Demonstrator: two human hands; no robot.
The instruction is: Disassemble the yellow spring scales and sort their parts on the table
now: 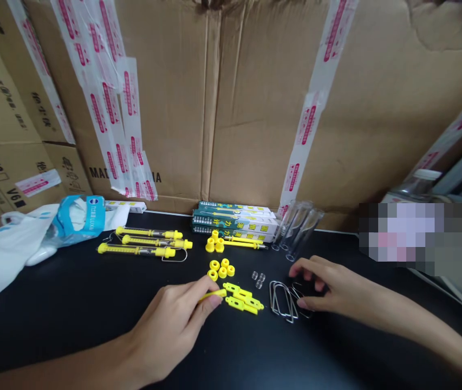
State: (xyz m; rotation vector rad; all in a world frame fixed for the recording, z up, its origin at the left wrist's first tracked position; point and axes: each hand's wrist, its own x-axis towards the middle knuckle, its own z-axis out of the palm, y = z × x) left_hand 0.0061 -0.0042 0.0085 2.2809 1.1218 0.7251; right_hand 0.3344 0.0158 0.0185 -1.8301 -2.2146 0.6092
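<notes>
L hand [169,325] pinches yellow rod [213,295], next to yellow strips [242,299]; R hand [322,284] half open, holding nothing, just right of wire hooks [283,301], springs [258,279] nearby.

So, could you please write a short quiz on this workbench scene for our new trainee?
1. True or false: the left hand pinches a yellow plastic rod between thumb and fingers.
2. Which lies nearest the right hand: A, the wire hooks; B, the clear tubes; or C, the green-and-white boxes?
3. How many assembled yellow spring scales lie beside the white plastic bag?

Key: 1 true; 2 A; 3 three.
</notes>
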